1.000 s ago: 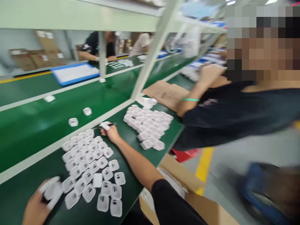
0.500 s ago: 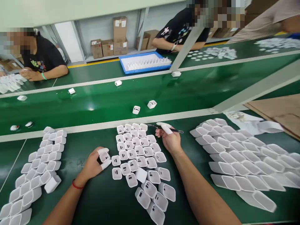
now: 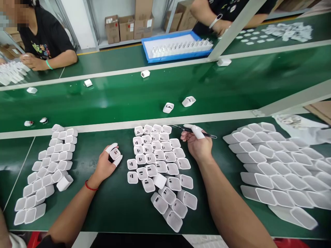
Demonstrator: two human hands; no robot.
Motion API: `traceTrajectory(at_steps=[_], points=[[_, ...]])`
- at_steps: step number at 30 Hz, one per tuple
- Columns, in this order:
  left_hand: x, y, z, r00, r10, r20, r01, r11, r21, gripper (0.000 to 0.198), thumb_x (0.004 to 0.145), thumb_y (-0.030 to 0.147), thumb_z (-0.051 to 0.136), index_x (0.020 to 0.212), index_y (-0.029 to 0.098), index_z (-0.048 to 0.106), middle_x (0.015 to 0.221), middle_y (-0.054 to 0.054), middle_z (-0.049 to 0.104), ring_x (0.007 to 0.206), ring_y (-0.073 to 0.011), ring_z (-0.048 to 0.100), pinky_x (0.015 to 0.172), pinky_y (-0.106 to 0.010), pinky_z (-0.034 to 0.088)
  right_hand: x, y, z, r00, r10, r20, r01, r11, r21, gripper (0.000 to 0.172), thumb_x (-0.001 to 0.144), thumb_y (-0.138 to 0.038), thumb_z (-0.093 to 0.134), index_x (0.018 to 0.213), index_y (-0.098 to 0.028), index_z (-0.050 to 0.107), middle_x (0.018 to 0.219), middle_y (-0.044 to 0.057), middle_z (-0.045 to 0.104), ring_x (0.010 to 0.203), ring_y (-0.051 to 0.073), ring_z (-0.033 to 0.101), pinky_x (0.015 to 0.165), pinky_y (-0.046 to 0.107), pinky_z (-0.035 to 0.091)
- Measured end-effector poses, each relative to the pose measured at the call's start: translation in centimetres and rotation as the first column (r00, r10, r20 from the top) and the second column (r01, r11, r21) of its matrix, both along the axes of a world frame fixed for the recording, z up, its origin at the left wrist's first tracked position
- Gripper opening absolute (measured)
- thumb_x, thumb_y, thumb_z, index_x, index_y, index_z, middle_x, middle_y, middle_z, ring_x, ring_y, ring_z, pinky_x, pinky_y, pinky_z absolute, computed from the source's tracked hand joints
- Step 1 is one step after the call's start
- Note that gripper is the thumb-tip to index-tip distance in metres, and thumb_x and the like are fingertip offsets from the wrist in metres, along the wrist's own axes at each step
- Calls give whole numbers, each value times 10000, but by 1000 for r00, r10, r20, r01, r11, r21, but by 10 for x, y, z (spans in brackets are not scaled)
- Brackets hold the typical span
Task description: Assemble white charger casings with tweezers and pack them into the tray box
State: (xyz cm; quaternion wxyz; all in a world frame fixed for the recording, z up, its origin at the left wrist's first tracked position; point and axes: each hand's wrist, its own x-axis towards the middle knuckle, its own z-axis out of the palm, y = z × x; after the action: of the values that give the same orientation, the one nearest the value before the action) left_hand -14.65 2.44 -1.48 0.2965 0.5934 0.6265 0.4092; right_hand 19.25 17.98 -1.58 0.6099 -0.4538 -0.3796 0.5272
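My left hand [image 3: 103, 164], with white covers on two fingertips, is closed around a small white plastic housing [image 3: 116, 155] with dark slots in its face. It is just left of the middle group of similar slotted housings [image 3: 150, 158], which stand close together with their open ends up. One block in that group shows a plain white face. Past the group's upper right corner, my right hand [image 3: 199, 146] grips dark tweezers [image 3: 211, 136]. Their thin tips point left at the back row. A white cover is on one of its fingers too.
More white housings stand at left [image 3: 53, 167] and right [image 3: 279, 160]. Behind a pale rail [image 3: 113, 124], a green belt [image 3: 111, 100] carries scattered white pieces. Across it, two people sit by a blue tray [image 3: 147, 59]. A slanted post [image 3: 297, 97] rises at right.
My view has tilted down, so the table sits higher in it. The belt's pieces have shifted right relative to the rails. Both hands keep their holds, almost in the same places.
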Motion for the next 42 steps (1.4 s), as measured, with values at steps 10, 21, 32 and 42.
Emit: traceTrajectory(at_steps=[10, 21, 32, 42], points=[[-1, 1, 3, 1000, -24, -19, 23, 999, -46, 388, 841, 343, 662, 1195, 204, 588, 1141, -95, 633, 934, -203, 651, 798, -323, 561, 0, -1, -2, 1000, -7, 2, 6, 1000, 16, 294, 704, -420, 710, 816, -150, 693, 582, 21, 641, 464, 129, 564, 433, 249, 401], [-2, 2, 4, 998, -37, -46, 35, 999, -40, 392, 827, 327, 672, 1191, 203, 595, 1118, -79, 638, 912, -197, 647, 790, -316, 543, 2, 0, -3, 1000, 3, 5, -3, 1000, 16, 298, 703, -418, 714, 829, -148, 698, 594, 26, 642, 467, 128, 557, 441, 247, 390], [1, 2, 10, 999, -18, -50, 15, 999, -47, 364, 817, 286, 670, 1166, 208, 599, 1137, -78, 650, 974, -218, 655, 837, -335, 544, 0, 0, 1, 1000, -12, 14, 12, 1000, -15, 270, 653, -419, 747, 759, -173, 709, 583, 40, 639, 467, 154, 558, 438, 283, 387], [4, -3, 17, 1000, 30, 0, -30, 997, -72, 355, 813, 176, 618, 1164, 206, 567, 1065, -60, 668, 870, -182, 646, 832, -333, 518, -1, 1, -2, 1000, -9, -1, 9, 1000, -14, 148, 647, -390, 765, 638, -247, 726, 595, 98, 603, 483, 188, 547, 445, 360, 351]])
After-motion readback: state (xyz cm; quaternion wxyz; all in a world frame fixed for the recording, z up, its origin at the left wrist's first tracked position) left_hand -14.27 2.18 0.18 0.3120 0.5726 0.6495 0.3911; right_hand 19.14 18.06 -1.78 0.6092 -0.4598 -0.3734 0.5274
